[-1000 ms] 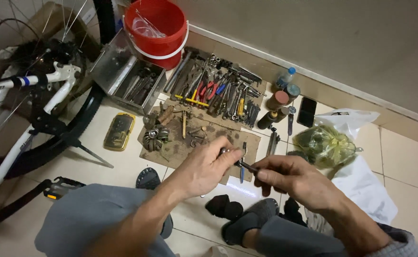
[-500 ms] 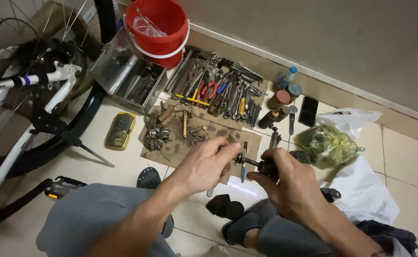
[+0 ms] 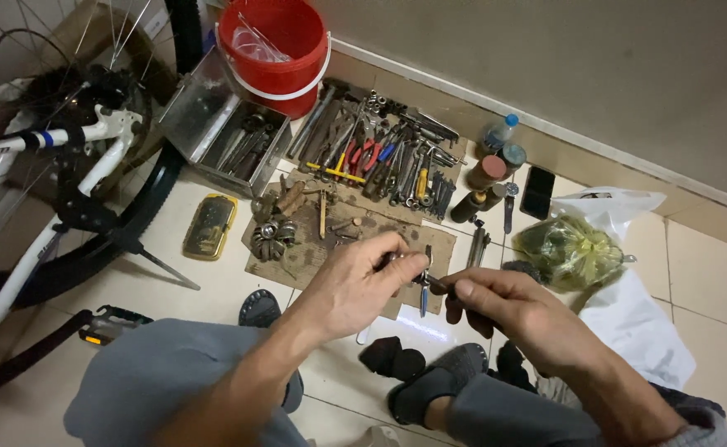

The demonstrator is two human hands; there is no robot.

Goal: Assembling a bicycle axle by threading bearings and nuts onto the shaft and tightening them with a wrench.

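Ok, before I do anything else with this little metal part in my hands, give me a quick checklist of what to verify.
1. Left hand pinches the small metal part: ok.
2. Right hand grips its other end: ok.
3. Part sits over the cardboard sheet, so a dropped piece lands there: ok.
4. Spare tools within sight, the tool pile by the wall: ok.
5. Part seated or threaded properly: cannot tell, fingers cover it.
6. Feet clear of loose bits on the floor: cannot tell.
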